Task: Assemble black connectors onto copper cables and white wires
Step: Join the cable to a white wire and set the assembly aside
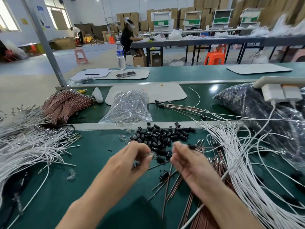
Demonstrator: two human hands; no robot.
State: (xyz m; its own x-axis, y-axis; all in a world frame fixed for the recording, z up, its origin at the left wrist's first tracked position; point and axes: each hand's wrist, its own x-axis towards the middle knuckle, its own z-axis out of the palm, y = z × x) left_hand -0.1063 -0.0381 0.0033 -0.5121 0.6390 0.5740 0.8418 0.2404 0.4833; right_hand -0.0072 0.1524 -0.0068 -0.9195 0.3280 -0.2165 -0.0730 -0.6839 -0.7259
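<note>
A pile of black connectors [162,135] lies on the green bench just beyond my hands. My left hand [132,160] pinches a small clear plastic piece [152,155] between thumb and fingertips. My right hand [188,164] hovers over loose copper cables [170,182], its fingers loosely curled; a black connector [192,147] shows at its fingertips, blurred. White wires [244,156] fan out on the right, and another heap of white wires [28,146] lies on the left.
Bundled copper cables [64,106] lie at the back left beside a clear bag of small parts [128,106]. A large bag of black parts [257,109] and a power strip [280,90] sit at the right. Finished cables with connectors [181,108] lie behind the pile.
</note>
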